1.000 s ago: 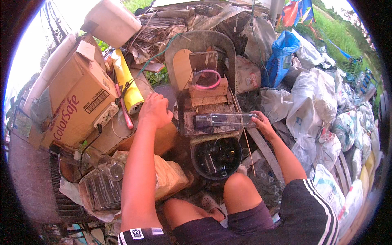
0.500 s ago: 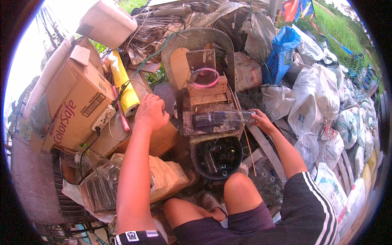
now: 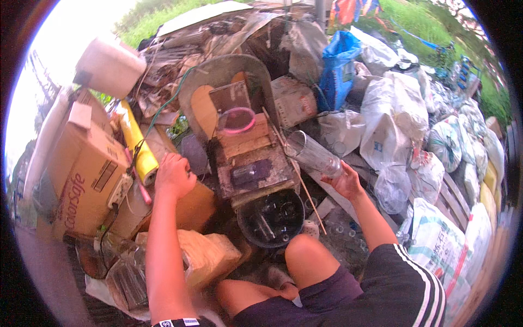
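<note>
My right hand (image 3: 346, 182) grips a clear, tall glass cylinder (image 3: 316, 153) by its near right end. The cylinder's wide, open-looking rim tilts up toward the far left, clear of the wooden stand. My left hand (image 3: 176, 175) is closed above the brown cardboard near the yellow roll; a dark bit shows at its fingers, too small to name. Between my hands is the worn wooden stand (image 3: 256, 182), with a dark wet patch on its top. A pink-rimmed ring (image 3: 237, 131) leans at its back. Below its front edge sits a black basin (image 3: 256, 229) with dark liquid.
To the left are a cardboard box (image 3: 90, 180), a power strip (image 3: 121, 188) and a yellow roll (image 3: 131, 136). A brown paper sack (image 3: 210, 256) lies near clear bottles (image 3: 128, 280). A thin stick (image 3: 310, 196) slants beside the stand. White sacks (image 3: 400, 117) crowd the right.
My right hand has lifted the glass cylinder off the stand's top and swung it rightward, tilting its far end up. My left hand stays closed by the cardboard. The view has shifted.
</note>
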Action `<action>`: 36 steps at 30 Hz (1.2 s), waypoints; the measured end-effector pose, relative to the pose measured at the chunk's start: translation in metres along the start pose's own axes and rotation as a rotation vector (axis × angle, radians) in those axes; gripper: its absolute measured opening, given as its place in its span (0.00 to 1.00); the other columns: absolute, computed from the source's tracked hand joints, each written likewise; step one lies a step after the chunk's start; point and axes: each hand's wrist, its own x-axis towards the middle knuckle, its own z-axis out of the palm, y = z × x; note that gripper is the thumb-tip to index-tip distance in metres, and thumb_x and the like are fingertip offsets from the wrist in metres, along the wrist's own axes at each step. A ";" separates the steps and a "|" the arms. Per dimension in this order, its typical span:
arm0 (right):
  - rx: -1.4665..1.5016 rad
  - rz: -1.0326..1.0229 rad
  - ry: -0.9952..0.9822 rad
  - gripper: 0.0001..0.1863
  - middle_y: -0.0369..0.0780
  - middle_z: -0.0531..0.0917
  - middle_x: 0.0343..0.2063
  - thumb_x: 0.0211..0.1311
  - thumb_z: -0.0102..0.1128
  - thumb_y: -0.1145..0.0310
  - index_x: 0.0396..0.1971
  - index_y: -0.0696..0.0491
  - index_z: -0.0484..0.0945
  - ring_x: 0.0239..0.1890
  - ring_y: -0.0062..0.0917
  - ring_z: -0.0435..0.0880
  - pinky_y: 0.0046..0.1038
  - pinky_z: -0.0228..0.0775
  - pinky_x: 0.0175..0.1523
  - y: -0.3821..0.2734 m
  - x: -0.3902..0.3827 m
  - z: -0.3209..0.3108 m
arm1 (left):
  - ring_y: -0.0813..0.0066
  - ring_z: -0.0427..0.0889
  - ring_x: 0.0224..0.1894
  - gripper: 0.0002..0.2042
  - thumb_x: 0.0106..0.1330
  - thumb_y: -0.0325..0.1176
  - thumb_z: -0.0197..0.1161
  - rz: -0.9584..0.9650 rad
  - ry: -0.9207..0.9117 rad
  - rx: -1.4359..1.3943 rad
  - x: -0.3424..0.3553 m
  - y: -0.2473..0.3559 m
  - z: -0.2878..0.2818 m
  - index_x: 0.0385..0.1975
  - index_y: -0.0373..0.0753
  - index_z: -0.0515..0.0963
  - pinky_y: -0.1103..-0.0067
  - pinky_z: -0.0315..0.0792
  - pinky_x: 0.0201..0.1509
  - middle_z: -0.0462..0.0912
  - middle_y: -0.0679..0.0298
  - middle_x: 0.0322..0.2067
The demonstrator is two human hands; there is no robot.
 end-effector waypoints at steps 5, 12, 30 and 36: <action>0.100 -0.098 -0.028 0.34 0.48 0.84 0.58 0.73 0.61 0.46 0.70 0.54 0.72 0.56 0.44 0.87 0.50 0.77 0.67 -0.007 -0.037 0.029 | 0.50 0.79 0.58 0.09 0.57 0.36 0.69 0.016 0.053 0.028 -0.001 0.000 0.003 0.28 0.37 0.84 0.59 0.66 0.77 0.85 0.50 0.43; 0.089 0.025 -0.373 0.47 0.56 0.80 0.61 0.52 0.70 0.56 0.76 0.48 0.66 0.56 0.52 0.85 0.49 0.74 0.69 -0.023 -0.071 0.054 | 0.49 0.78 0.58 0.08 0.56 0.35 0.70 -0.016 0.019 -0.034 0.000 -0.002 0.005 0.28 0.37 0.83 0.56 0.62 0.80 0.84 0.50 0.44; -0.745 -0.198 0.511 0.42 0.42 0.78 0.60 0.57 0.83 0.65 0.69 0.51 0.69 0.63 0.30 0.80 0.35 0.73 0.66 -0.053 -0.115 -0.042 | 0.48 0.78 0.54 0.07 0.54 0.31 0.71 0.072 0.015 -0.013 0.001 0.001 -0.002 0.29 0.38 0.80 0.58 0.69 0.67 0.82 0.52 0.40; -1.231 -0.203 0.760 0.43 0.42 0.86 0.54 0.48 0.88 0.60 0.65 0.52 0.76 0.54 0.30 0.85 0.35 0.77 0.62 0.011 -0.095 -0.165 | 0.47 0.77 0.54 0.08 0.53 0.28 0.70 0.099 -0.019 -0.022 0.000 0.000 -0.004 0.32 0.37 0.79 0.57 0.69 0.68 0.81 0.52 0.40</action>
